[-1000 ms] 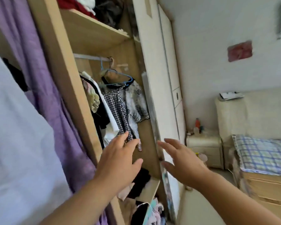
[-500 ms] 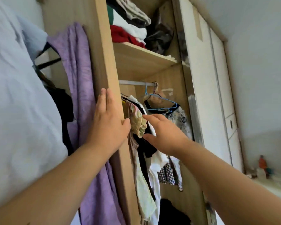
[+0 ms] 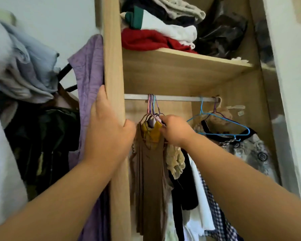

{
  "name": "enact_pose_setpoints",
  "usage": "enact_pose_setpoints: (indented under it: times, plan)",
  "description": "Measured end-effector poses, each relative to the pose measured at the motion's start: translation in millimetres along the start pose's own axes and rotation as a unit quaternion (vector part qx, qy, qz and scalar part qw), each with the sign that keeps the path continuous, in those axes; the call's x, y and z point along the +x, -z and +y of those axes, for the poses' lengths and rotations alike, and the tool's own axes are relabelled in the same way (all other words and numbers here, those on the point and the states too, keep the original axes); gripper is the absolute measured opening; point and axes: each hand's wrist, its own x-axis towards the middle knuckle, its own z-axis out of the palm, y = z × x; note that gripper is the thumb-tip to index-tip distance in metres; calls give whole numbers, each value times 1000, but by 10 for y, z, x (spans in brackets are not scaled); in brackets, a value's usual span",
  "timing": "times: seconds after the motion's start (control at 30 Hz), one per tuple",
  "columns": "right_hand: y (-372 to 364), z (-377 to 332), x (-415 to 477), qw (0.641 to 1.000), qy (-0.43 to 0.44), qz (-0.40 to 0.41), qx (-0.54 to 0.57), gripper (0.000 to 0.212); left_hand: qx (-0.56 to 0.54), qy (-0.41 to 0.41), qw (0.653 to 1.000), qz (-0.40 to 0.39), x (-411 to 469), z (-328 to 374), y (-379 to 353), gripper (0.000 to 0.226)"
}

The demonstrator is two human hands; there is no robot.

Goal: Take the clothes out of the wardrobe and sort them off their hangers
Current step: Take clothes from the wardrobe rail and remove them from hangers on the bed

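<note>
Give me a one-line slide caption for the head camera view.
Left hand grips the wardrobe panel while the right hand holds the bunched hangers on the rail.

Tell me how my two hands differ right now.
The left hand holds the upright side panel, thumb round its edge; the right hand pinches the bunched hangers below the rail. The left hand's fingers lie straight; the right hand's are curled. Both are bare and raised.
</note>
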Motion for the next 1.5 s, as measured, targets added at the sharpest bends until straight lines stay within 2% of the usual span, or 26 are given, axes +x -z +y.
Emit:
enact_pose_setpoints:
  times: [0.2, 0.3, 0.4, 0.6, 0.9, 1.1, 1.2, 1.33, 1.43, 1.5]
  plan:
    - [-345, 21, 462, 991, -13, -69, -114, 41, 39, -12, 999, 5, -16, 39, 12, 83]
    - [-477, 84, 582, 990, -38, -51, -126, 38, 39, -8, 999, 11, -27, 47, 16, 81]
    - [-554, 171, 622, 991, -81, -24, -108, 31, 53, -10, 998, 20, -35, 43, 1, 81]
    - [-534, 284, 631, 995, -76, 45, -41, 19, 51, -12, 998, 27, -24, 36, -6, 82]
    - [-148, 279, 553, 992, -84, 81, 49, 7, 40, -2, 999, 12, -31, 25, -7, 82]
    - [80, 562, -121, 985, -94, 118, 81, 26, 36, 13, 999, 16, -6, 100, 34, 81]
    - [209, 741, -627, 985, -89, 115, 97, 26, 89, 38, 995, -9, -51, 171, 45, 90]
    - [532, 941, -1288, 988, -78, 89, 103, 17, 238, -89, 966, -48, -290, 261, -78, 94]
    - [867, 1018, -1764, 993, -77, 51, 79, 17, 196, -146, 962, -121, -542, 313, -284, 87]
    - [1070, 999, -2071, 994, -89, 28, 57, 19, 121, -105, 961, -223, -727, 326, -484, 87]
